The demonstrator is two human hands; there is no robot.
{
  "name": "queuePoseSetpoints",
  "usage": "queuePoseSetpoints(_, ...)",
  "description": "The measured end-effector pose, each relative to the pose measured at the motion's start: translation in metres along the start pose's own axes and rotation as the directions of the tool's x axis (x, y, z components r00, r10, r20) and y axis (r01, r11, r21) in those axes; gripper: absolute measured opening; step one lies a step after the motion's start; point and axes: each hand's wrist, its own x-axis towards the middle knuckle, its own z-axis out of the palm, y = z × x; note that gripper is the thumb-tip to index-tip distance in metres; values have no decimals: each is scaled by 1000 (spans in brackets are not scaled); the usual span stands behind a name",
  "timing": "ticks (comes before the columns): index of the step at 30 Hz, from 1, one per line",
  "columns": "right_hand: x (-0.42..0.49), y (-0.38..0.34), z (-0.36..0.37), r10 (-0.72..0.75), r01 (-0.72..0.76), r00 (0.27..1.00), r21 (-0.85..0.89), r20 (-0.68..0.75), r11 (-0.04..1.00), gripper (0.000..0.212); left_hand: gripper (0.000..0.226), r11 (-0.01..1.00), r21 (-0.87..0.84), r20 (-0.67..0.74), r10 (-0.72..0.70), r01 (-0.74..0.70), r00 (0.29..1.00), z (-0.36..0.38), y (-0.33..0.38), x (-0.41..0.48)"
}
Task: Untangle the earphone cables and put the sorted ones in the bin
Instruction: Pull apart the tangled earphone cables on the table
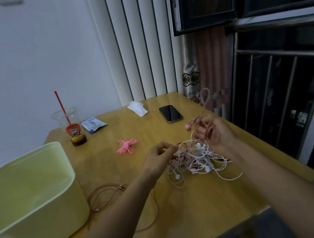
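bin (56,229) runs off the left edge, packet (93,125) print's too tiny to read, and which strand of the tangle (196,158) the left hand (158,156) pinches, can't tell

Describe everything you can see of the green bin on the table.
The bin is pale green, plastic-looking, with rounded corners, a rolled rim and an open top. It stands upright at the left of the wooden table. No cables show inside. A pinkish cable lies by its base; contact unclear.
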Motion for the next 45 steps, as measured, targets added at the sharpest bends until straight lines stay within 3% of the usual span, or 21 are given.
queuePoseSetpoints(5, 3, -5, -5, -12, 16, 1000, 233, -17, 972, 30, 21, 989, 113, -26, 97, -94, 995, -2, -1, 0)
queuePoseSetpoints(9, 8, -4, -13, 4, 63, 988, 421, -158, 905, 17, 29, 971, 202, -57, 141, -127, 988, -2, -5, 5)
queuePoseSetpoints(11, 5, -6, -16, -13, 67, 992, 434, -125, 898, 24, 15, 956, 266, -87, 149, -121, 985, 0, -7, 8)
queuePoseSetpoints(14, 2, -12, -20, -48, 60, 998, 503, -36, 862, 38, 20, 977, 196, -139, 118, -90, 983, 2, -3, 10)
queuePoseSetpoints(19, -8, -23, -26, -79, 43, 996, 526, 46, 850, 39, 27, 999, 12, -212, 48, -46, 976, 4, 0, 11)
queuePoseSetpoints(22, -15, -22, -30, -65, 7, 991, 432, 119, 902, 31, 23, 999, 12, -255, 52, -50, 966, 1, 0, 15)
queuePoseSetpoints(26, -24, -22, -27, -55, -43, 965, 358, 258, 933, 27, 26, 975, 220, -359, 108, -28, 927, -2, 3, 14)
queuePoseSetpoints(29, -32, -19, -36, 38, -109, 965, 263, 258, 959, 36, 30, 963, 268, -388, 110, -2, 915, -6, 7, 11)
queuePoseSetpoints(32, -40, -13, -45, 257, -313, 929, 194, 267, 930, 37, 27, 963, 269, -372, 134, -31, 918, -7, 9, 9)
queuePoseSetpoints(33, -43, -12, -44, 325, -366, 905, 109, 275, 924, 39, 24, 962, 268, -372, 151, -50, 916, -7, 9, 8)
queuePoseSetpoints(34, -45, -11, -43, 371, -362, 884, -86, 283, 928, 40, 23, 966, 252, -375, 158, -64, 913, -6, 10, 8)
queuePoseSetpoints(36, -50, -13, -31, 423, -246, 835, -450, 351, 858, 34, 22, 979, 185, -388, 150, -82, 909, -5, 12, 8)
queuePoseSetpoints(40, -49, -8, -27, 561, -314, 745, -552, 361, 773, 11, 19, 990, 83, -405, 138, -114, 904, -7, 13, 9)
queuePoseSetpoints(43, -43, -3, -27, 473, -174, 858, -750, 203, 638, 16, 18, 988, 40, -381, 151, -147, 912, -10, 13, 5)
queuePoseSetpoints(45, -37, 0, -21, 233, -81, 969, -777, 86, 624, 16, 18, 988, 8, -345, 148, -155, 927, -10, 13, 4)
